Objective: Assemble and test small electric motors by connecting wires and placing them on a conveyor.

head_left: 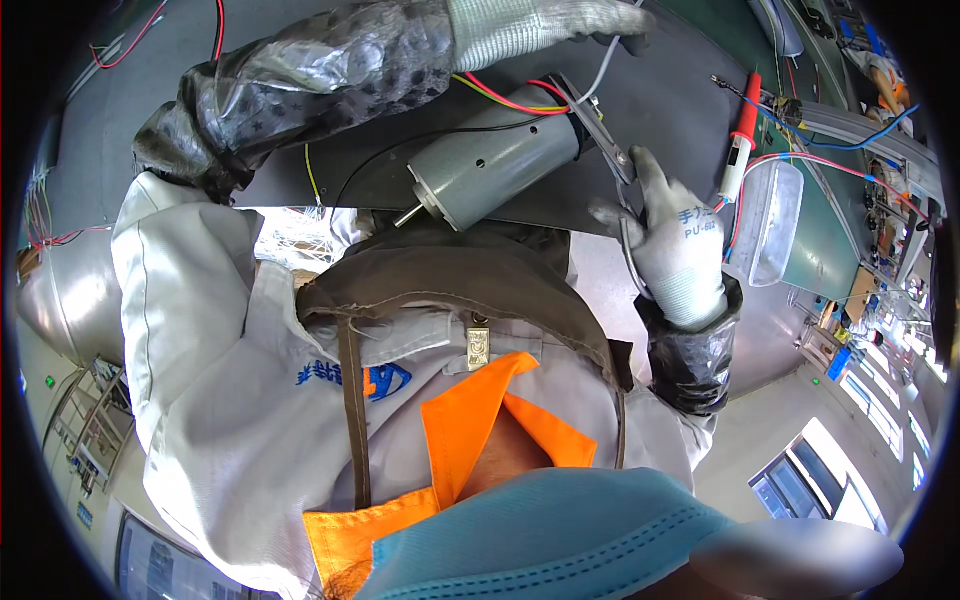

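Note:
A grey cylindrical motor (490, 168) lies on the dark work surface, its metal shaft pointing to the near left. Red and yellow-green wires (500, 98) come off its far right end. My right hand (675, 230), in a white glove, grips a pair of long-nosed pliers (603, 135) by the handles. Their jaws reach up beside the motor's end, at the wires. Across the top stretches my left arm in a dark, shiny sleeve. My gloved left hand (595, 18) has its fingers closed around a light grey wire (604, 68) that runs down to the pliers' jaws.
Right of the pliers lie a red and white handled tool (741, 140) and a clear plastic tray (776, 225). Red and blue cables (830, 160) cross the bench's right side. A thin black wire (400, 145) trails left of the motor. Another person (885, 85) shows far right.

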`<state>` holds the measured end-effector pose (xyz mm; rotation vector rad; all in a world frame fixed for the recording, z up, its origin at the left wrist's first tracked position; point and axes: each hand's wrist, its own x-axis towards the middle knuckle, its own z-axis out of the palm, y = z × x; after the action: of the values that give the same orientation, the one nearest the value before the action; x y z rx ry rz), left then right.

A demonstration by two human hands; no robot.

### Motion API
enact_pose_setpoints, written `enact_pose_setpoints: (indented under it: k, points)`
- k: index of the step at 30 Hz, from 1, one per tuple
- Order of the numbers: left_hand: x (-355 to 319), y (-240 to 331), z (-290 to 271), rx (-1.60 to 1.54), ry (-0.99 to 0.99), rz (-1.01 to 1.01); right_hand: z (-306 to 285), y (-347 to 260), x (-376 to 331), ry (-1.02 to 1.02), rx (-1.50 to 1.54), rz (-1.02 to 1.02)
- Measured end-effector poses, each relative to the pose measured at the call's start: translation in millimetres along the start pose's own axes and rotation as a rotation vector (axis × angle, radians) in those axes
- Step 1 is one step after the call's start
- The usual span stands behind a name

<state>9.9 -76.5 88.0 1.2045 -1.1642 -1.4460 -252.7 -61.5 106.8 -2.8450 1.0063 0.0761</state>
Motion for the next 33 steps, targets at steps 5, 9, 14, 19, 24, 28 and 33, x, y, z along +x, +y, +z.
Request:
enact_pose_setpoints:
  k: [5, 9, 14, 19, 24, 28, 33]
  points:
    - [3.7, -5.6, -32.2, -0.026, -0.419, 0.312, 10.0, 9.2, -17.1, 0.071, -0.047, 0.030]
    - [-80.0, 8.7, -68.2, 0.190, -0.528, 0.403, 18.7, 48.6, -14.0, 0.075, -0.122, 0.278]
    - [-92.8, -41.8, -35.1, 0.850, -0.072, 0.616, 38.8, 35.6, -9.0, -0.153, 0.643, 0.411]
    - [-95.4, -76.2, 11.6, 0.896, 0.079, 0.651, 67.1, 4.7, 27.5, -0.628, 1.608, 0.495]
    - [34.5, -83.1, -13.7, 1.410, 0.639, 0.888, 93.5, 55.8, 138.4, 0.202, 1.603, 0.254]
    - [145.3, -74.1, -93.2, 0.288, 0.527, 0.239, 22.3, 40.1, 174.6, 0.383, 1.482, 0.172]
    - [-4.3, -39.5, -92.2, -0.072, 0.188, -0.134, 19.8, 77.5, 70.8, 0.251, 1.261, 0.300]
